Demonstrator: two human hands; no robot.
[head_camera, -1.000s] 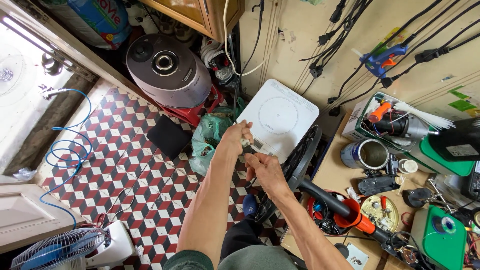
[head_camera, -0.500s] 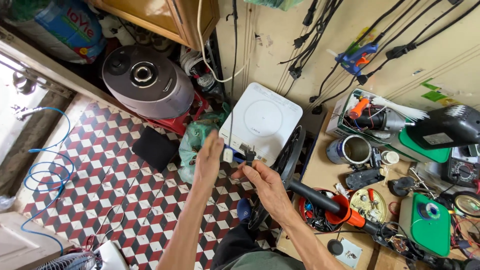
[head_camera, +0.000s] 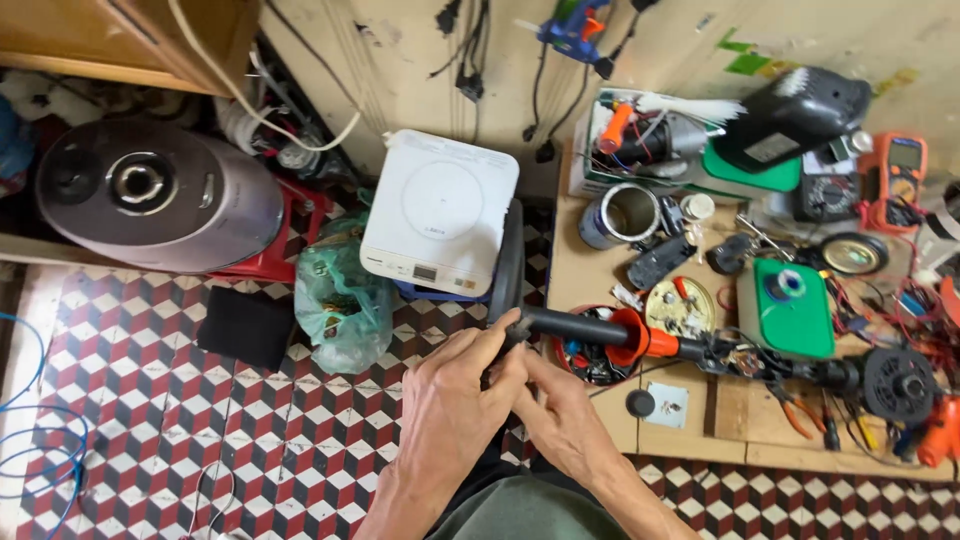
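Observation:
My left hand (head_camera: 455, 400) and my right hand (head_camera: 570, 415) are pressed together low in the middle of the view. The left fingers curl around the near end of a black tube (head_camera: 570, 325). That tube runs right through an orange cone (head_camera: 640, 338) to a black round motor (head_camera: 900, 382) on the low wooden table (head_camera: 590, 275). My right fingers lie closed under the left fingertips, and whatever is between them is hidden. A black disc (head_camera: 507, 262) leans just beyond the tube's end.
A white flat cooker (head_camera: 440, 205) stands above the hands, beside a green plastic bag (head_camera: 340, 300) and a black pad (head_camera: 245, 325) on the checked floor. A grey round appliance (head_camera: 150, 195) sits at left. A metal can (head_camera: 625, 215), green box (head_camera: 785, 305) and tools crowd the table.
The view has swung right and down, so the table fills more of it. My hands have dropped from in front of the white cooker to the black tube's end.

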